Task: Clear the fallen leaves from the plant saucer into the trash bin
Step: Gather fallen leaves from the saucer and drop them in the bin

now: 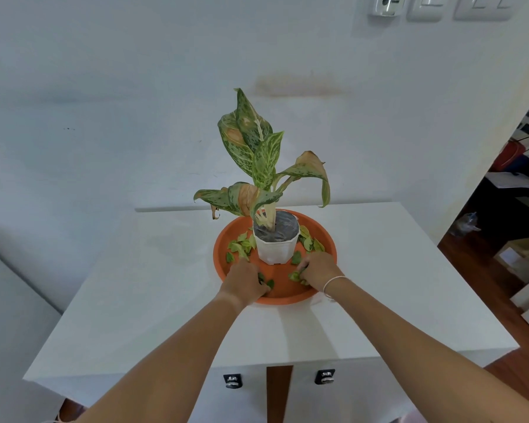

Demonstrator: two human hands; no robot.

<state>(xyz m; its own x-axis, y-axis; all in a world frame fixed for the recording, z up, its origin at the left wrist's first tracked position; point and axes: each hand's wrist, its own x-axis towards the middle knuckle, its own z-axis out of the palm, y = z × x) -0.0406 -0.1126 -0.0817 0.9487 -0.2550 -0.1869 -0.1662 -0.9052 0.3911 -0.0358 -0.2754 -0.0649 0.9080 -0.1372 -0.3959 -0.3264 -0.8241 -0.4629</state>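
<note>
A round orange saucer (280, 271) sits on a white table (135, 300). In its middle stands a white pot (277, 247) with a speckled green plant (258, 160). Small green fallen leaves (240, 245) lie in the saucer left of the pot, and more leaves (310, 241) lie to its right. My left hand (246, 280) rests in the saucer's front left, fingers curled over a few leaves (266, 280). My right hand (316, 268) is at the front right, closed on a small bunch of leaves (297, 276). No trash bin is in view.
The table stands against a white wall, with two dark latches (232, 380) on its front below the edge. A doorway at the right opens to a wooden floor (471, 264) with boxes and clutter. Wall switches (458, 7) are at the top right.
</note>
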